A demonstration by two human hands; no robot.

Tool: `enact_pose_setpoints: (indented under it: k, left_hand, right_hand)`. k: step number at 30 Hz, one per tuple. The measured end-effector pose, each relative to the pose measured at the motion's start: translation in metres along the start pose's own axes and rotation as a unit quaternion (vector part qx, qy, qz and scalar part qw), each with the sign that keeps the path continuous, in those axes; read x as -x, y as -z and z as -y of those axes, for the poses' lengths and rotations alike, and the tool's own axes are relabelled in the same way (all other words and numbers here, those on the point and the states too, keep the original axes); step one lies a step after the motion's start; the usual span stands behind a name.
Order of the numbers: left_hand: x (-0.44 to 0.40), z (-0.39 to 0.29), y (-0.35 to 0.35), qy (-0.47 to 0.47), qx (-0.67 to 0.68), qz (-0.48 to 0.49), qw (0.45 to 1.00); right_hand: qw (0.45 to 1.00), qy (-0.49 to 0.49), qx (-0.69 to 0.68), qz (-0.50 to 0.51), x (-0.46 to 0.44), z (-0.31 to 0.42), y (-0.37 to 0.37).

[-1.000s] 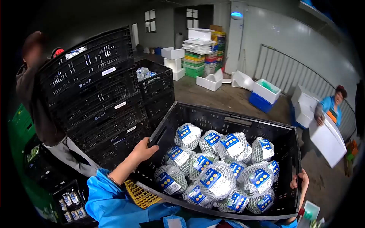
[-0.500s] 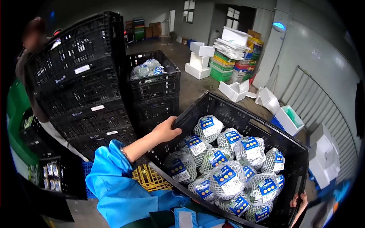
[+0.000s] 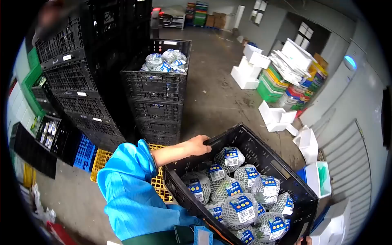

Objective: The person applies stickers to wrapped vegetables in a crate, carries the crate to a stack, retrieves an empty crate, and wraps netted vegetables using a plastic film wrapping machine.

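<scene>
A black plastic crate [image 3: 264, 154] is held tilted in front of my body. Inside lie several round produce items in white foam nets [image 3: 241, 210], with blue-and-white labels; the produce itself is mostly hidden. My left hand [image 3: 198, 145] is closed over the crate's left rim, with the thumb side toward the far corner. At the bottom edge, only the fingers of my right hand [image 3: 304, 241] show, wrapped round the crate's near right side. Beyond my left hand stands a stack of black crates [image 3: 157, 87], its top one holding similar netted produce [image 3: 165, 61].
A taller stack of black crates [image 3: 77, 77] rises at the left. Yellow [image 3: 101, 161] and blue pallets [image 3: 85, 152] lie on the floor by it. White foam boxes [image 3: 247, 69] and coloured crates [image 3: 271, 83] stand farther back. A metal railing [image 3: 359, 163] runs along the right wall.
The view has turned left, so the background has shifted right. The held crate sits slightly lower in view, and more of the shorter crate stack and the pallets shows. Both hands keep their hold.
</scene>
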State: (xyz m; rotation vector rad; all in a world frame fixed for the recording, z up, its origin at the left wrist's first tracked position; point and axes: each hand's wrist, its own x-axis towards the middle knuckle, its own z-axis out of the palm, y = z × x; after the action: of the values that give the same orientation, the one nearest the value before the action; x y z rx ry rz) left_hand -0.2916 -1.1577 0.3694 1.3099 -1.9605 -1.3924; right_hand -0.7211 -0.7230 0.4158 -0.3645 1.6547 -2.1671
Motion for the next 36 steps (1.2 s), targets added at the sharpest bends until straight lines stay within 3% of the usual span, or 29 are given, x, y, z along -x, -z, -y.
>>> enact_pose_setpoints:
  k: [3, 7, 9, 10, 11, 13, 14, 15, 17, 18, 19, 20, 21, 23, 25, 26, 27, 29, 31, 32, 33, 35, 36]
  left_hand:
    - [-0.016, -0.024, 0.021, 0.043, 0.099, 0.003, 0.994]
    - [-0.047, -0.067, 0.082, -0.008, 0.153, -0.026, 0.988]
    - [-0.063, -0.081, 0.123, -0.080, 0.219, -0.043, 0.971]
    - [-0.063, -0.091, 0.142, -0.103, 0.240, -0.076, 0.962]
    - [-0.059, -0.101, 0.164, -0.123, 0.257, -0.114, 0.952]
    - [-0.057, -0.116, 0.201, -0.160, 0.249, -0.189, 0.936]
    - [-0.056, -0.124, 0.220, -0.166, 0.269, -0.235, 0.919]
    - [-0.059, -0.123, 0.239, -0.239, 0.304, -0.247, 0.888]
    - [-0.053, -0.125, 0.272, -0.287, 0.275, -0.311, 0.863]
    - [-0.052, -0.120, 0.286, -0.322, 0.206, -0.360, 0.851]
    - [-0.048, -0.112, 0.297, -0.354, 0.134, -0.406, 0.832]
    - [-0.050, -0.130, 0.266, -0.378, 0.191, -0.397, 0.814]
    - [-0.051, -0.132, 0.263, -0.362, 0.218, -0.421, 0.802]
    - [-0.055, -0.136, 0.245, -0.337, 0.293, -0.469, 0.762]
    - [-0.064, -0.131, 0.217, -0.338, 0.258, -0.538, 0.728]
    - [-0.072, -0.146, 0.191, -0.290, 0.175, -0.617, 0.711]
    - [-0.068, -0.162, 0.169, -0.295, 0.192, -0.628, 0.694]
    - [-0.088, -0.189, 0.140, -0.290, 0.269, -0.649, 0.650]
    - [-0.113, -0.216, 0.117, -0.293, 0.310, -0.637, 0.642]
    - [-0.133, -0.237, 0.112, -0.200, 0.266, -0.794, 0.510]
    - [-0.133, -0.229, 0.115, -0.225, 0.245, -0.797, 0.505]
    - [-0.128, -0.230, 0.104, -0.188, 0.241, -0.768, 0.563]
    - [-0.143, -0.222, 0.100, -0.160, -0.002, -0.830, 0.534]
  right_hand:
    - [1.000, -0.005, 0.005, 0.031, -0.063, 0.007, -0.014]
    - [0.997, 0.011, 0.010, 0.079, -0.182, 0.037, -0.046]
    - [0.993, 0.012, 0.004, 0.117, -0.251, 0.050, -0.077]
    - [0.952, -0.060, 0.017, 0.298, -0.282, 0.067, -0.112]
    - [0.872, -0.117, 0.053, 0.471, -0.311, 0.085, -0.148]
    - [0.953, 0.037, -0.040, 0.297, -0.348, 0.084, -0.216]
    - [0.939, 0.018, -0.013, 0.344, -0.357, 0.097, -0.267]
    - [0.921, -0.004, 0.015, 0.390, -0.363, 0.108, -0.322]
    - [0.933, 0.036, -0.040, 0.356, -0.363, 0.106, -0.427]
    - [0.904, 0.107, -0.029, 0.413, -0.410, 0.097, -0.463]
    - [0.863, 0.089, -0.031, 0.497, -0.447, 0.090, -0.490]
    - [0.815, 0.068, -0.029, 0.575, -0.490, 0.084, -0.516]
    - [0.737, -0.038, -0.023, 0.675, -0.493, 0.088, -0.570]
    - [0.774, -0.034, -0.063, 0.629, -0.499, 0.061, -0.651]
    - [0.803, -0.028, -0.099, 0.588, -0.507, 0.028, -0.733]
    - [0.749, -0.096, -0.091, 0.650, -0.514, 0.017, -0.776]
    - [0.686, -0.160, -0.081, 0.705, -0.523, 0.027, -0.801]
    - [0.638, -0.181, -0.048, 0.747, -0.511, 0.017, -0.875]
    - [0.575, -0.222, -0.058, 0.785, -0.509, -0.004, -0.954]
    - [0.529, -0.272, -0.047, 0.802, -0.501, -0.033, -1.017]
    - [0.498, -0.303, -0.025, 0.812, -0.482, -0.045, -1.055]
    - [0.423, -0.342, -0.006, 0.839, -0.477, -0.081, -1.094]
    - [0.430, -0.327, -0.003, 0.841, -0.467, -0.088, -1.107]
